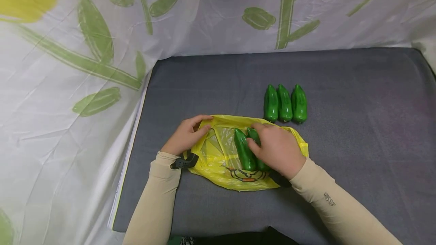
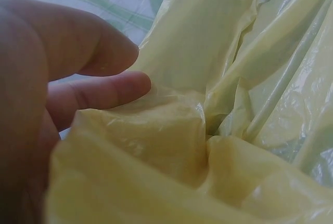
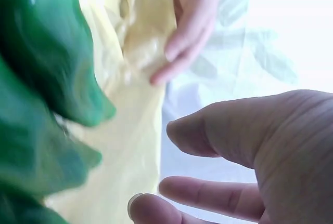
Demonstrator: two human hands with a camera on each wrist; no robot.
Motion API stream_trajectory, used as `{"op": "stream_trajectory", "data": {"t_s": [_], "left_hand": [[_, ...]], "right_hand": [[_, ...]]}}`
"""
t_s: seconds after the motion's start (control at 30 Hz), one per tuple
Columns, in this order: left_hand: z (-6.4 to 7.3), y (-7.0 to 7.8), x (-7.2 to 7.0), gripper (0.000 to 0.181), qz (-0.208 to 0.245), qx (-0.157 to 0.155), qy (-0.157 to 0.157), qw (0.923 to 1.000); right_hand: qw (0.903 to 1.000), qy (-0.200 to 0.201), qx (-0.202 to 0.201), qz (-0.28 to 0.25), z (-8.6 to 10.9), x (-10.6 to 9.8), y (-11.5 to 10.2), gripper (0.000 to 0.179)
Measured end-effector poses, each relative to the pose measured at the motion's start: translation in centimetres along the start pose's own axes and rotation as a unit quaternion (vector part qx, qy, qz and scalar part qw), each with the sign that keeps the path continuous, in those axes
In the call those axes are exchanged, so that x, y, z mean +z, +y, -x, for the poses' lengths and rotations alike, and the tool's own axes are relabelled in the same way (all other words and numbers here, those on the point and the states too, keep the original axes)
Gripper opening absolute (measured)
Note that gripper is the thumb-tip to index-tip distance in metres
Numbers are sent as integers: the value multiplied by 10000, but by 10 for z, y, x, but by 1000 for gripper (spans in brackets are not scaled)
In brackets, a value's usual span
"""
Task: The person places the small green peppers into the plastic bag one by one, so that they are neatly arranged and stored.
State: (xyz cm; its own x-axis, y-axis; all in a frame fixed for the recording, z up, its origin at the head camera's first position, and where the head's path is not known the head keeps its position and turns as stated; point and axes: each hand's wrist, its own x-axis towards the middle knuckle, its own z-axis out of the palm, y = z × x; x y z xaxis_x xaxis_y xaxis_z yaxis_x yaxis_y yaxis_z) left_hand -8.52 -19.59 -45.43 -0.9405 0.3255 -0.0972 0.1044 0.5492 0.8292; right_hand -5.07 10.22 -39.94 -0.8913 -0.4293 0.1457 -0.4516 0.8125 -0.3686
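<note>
A yellow plastic bag [image 1: 214, 175] lies spread on the table with its mouth open. Two glossy green peppers [image 1: 246, 154] show inside it, the right one partly hidden behind my right hand [image 1: 279, 148]. In the right wrist view, that hand's thumb and fingers are apart with nothing between them, beside the green peppers [image 3: 47, 42]. At the bag's left side, my left hand [image 1: 187, 133] rests on the rim, its thumb and forefinger reaching over the plastic. The left wrist view shows its fingertips [image 2: 136, 83] against the crumpled film.
Three more green peppers [image 1: 285, 103] stand in a row on the dark grey tablecloth [image 1: 357, 124], just beyond the bag's right half. White sheeting [image 1: 211, 22] with green leaf prints hangs behind the table and along its left side.
</note>
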Motion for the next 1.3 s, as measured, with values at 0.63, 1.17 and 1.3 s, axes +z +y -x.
{"op": "stream_trajectory", "data": {"t_s": [0.63, 1.17, 1.3], "left_hand": [[-1, -8, 3, 34, -108, 108, 56, 9999], [-1, -6, 4, 33, -95, 35, 96, 9999], [0, -4, 4, 33, -104, -3, 101, 9999]], "right_hand": [[9937, 491, 875, -508, -13, -25, 57, 32], [9853, 612, 1491, -564, -18, -25, 102, 37], [9851, 502, 1578, -458, -20, -22, 109, 38]]}}
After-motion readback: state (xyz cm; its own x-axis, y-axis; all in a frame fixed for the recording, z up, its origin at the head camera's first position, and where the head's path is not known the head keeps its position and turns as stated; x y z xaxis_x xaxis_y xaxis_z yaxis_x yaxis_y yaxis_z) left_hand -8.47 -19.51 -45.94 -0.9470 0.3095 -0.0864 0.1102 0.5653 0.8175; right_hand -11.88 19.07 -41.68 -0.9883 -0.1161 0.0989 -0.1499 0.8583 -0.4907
